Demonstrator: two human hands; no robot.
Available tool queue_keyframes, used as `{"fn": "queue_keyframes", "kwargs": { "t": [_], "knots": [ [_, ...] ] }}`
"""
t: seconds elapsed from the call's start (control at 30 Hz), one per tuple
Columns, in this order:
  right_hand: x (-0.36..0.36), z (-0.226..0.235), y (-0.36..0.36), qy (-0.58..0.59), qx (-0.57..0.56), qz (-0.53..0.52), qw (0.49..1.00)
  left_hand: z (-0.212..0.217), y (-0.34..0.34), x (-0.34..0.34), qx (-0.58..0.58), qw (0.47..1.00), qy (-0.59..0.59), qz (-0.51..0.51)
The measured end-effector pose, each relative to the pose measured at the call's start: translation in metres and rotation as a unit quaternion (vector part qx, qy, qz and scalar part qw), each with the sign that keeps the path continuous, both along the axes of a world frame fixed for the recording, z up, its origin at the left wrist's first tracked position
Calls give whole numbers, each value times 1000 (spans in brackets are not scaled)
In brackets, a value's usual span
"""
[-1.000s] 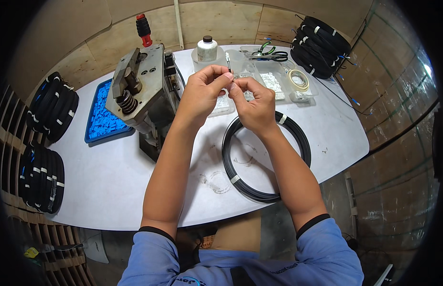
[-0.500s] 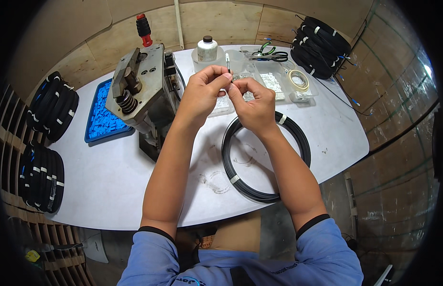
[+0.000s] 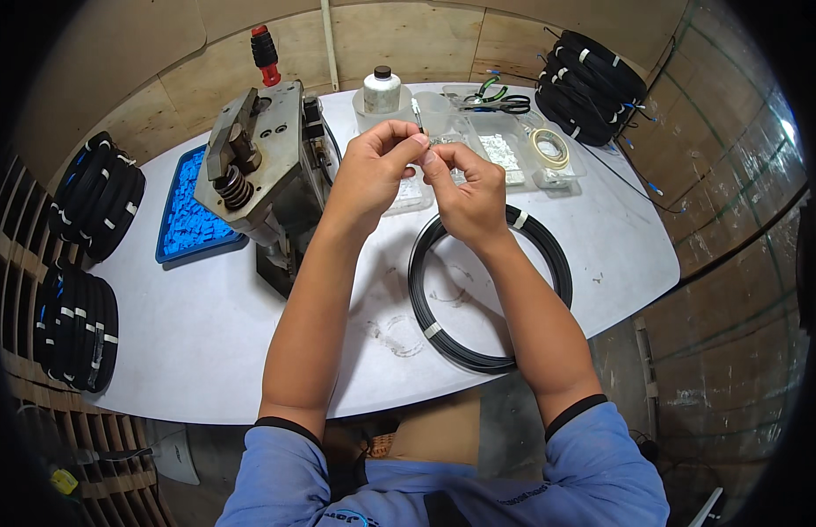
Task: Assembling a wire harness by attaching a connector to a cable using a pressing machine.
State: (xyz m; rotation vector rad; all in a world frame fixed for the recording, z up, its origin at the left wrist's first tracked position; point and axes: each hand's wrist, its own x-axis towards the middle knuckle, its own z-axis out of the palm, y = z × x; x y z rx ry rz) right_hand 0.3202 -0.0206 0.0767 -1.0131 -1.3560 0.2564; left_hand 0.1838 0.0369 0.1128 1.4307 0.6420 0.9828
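Above the table's middle, my left hand (image 3: 373, 176) and my right hand (image 3: 468, 191) meet fingertip to fingertip. Both are closed in a pinch on a short black cable end (image 3: 420, 125), which points up and away from me. A white tip (image 3: 416, 106) stands out above the left fingers. The lower part of the cable is hidden behind my fingers and thumbs. A black cable coil (image 3: 420, 309), bound with white tape, lies on the table below my right hand, partly under the right forearm.
Left of my hands stands a metal press (image 3: 281, 149), beside a blue tray (image 3: 175, 256) of small blue pieces. Ahead are a white bottle (image 3: 382, 91), clear bins with white parts (image 3: 500, 154), scissors (image 3: 513, 104) and a tape roll (image 3: 562, 161). Cable bundles (image 3: 592, 83) lie back right.
The white tip has tilted slightly to the left. My right thumb and fingers have shifted a little against the left ones; both arms stay almost where they were.
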Motion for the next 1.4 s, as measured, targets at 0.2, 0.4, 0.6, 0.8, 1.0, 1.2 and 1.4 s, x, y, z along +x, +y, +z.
{"fn": "queue_keyframes", "kwargs": {
  "t": [0.2,0.4,0.6,0.8,1.0,1.2,1.4],
  "knots": [
    [-1,0,0,2,17,-9,1000,-1,1,0,4,1000,1,0],
    [-1,1,1,-16,53,-32,998,-1,1,-1,-2,1000,0,-8],
    [0,-3,4,-28,64,-48,996,-1,0,0,-3,1000,-11,-12],
    [-2,-4,4,-22,69,-51,996,0,-1,-1,-2,999,-22,-27],
    [-1,-1,2,-32,70,-64,995,4,-8,2,78,997,-23,-5],
    [-1,0,3,-22,82,-71,994,9,-17,4,168,983,8,68],
    [2,-5,7,54,80,-11,995,12,-21,6,147,986,-16,78]
  ]
}}
